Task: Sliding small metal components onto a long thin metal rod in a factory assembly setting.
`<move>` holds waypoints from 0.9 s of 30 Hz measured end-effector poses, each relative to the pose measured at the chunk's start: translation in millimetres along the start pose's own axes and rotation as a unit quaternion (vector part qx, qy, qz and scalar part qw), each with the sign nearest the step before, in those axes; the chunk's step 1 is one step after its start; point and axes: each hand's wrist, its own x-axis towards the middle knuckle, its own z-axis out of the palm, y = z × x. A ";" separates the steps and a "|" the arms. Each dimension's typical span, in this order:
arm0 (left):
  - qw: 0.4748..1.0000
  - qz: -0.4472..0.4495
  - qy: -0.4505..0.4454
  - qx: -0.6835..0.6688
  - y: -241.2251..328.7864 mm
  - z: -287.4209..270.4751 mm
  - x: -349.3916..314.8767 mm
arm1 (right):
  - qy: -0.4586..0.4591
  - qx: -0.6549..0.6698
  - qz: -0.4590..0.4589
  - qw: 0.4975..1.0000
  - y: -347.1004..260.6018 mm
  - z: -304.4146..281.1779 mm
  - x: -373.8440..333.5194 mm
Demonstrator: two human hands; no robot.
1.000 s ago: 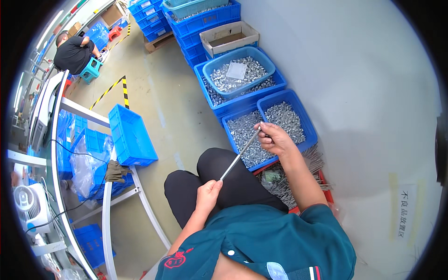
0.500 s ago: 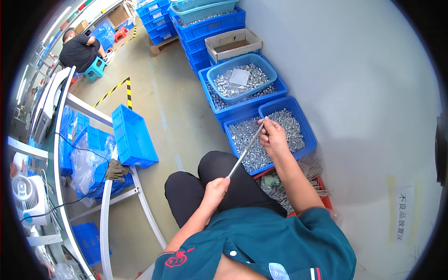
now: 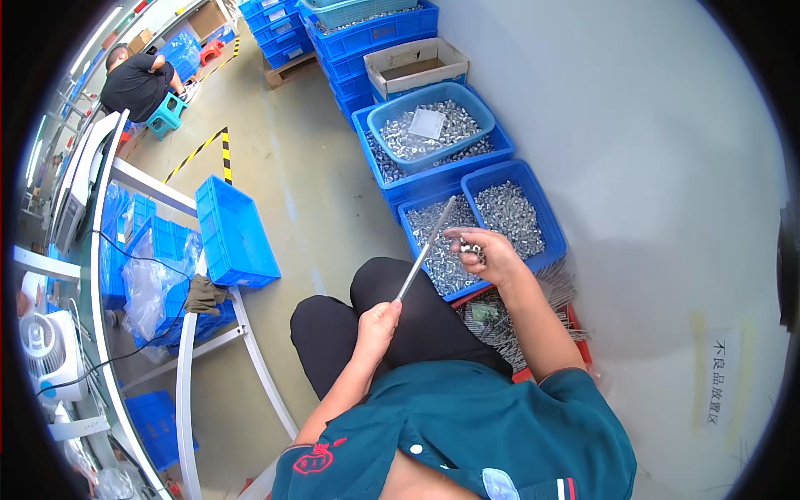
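Observation:
My left hand [image 3: 378, 325] is closed around the lower end of a long thin metal rod [image 3: 423, 254], which slants up and away above my knees. The rod's far end is free and points over a blue bin [image 3: 406, 227] of small metal parts. Just right of the rod, my right hand [image 3: 500, 257] curls around several small silver nuts [image 3: 472, 250], its index finger reaching toward the rod. A smaller blue tray [image 3: 557, 223] of similar silver pieces sits in the bin's right side. Below my right forearm lie many long metal rods [image 3: 504, 335] in a red crate [image 3: 586, 354].
Behind the bin stand a light blue basket [image 3: 487, 108] of metal parts, an open carton [image 3: 454, 77] and stacked blue crates [image 3: 379, 54]. A white-framed bench [image 3: 190, 400] with an empty blue crate [image 3: 239, 237] stands left. A person [image 3: 137, 83] sits far left on a stool.
My right hand has come off the rod's far end and drawn back toward me, showing nuts in its fingers. The rod now tilts more steeply, still in my left hand.

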 end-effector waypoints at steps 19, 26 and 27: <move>0.980 0.104 0.038 0.164 -17.1 -9.0 -18.8 | -0.064 0.124 0.017 0.990 -12.7 -9.5 13.2; 0.977 0.084 0.057 0.188 -13.8 -5.5 -17.0 | 0.068 -0.181 -0.089 0.977 -23.7 13.7 8.7; 0.979 0.095 0.053 0.175 -15.1 -6.2 -16.2 | 0.026 -0.141 -0.078 0.987 -26.2 12.7 9.5</move>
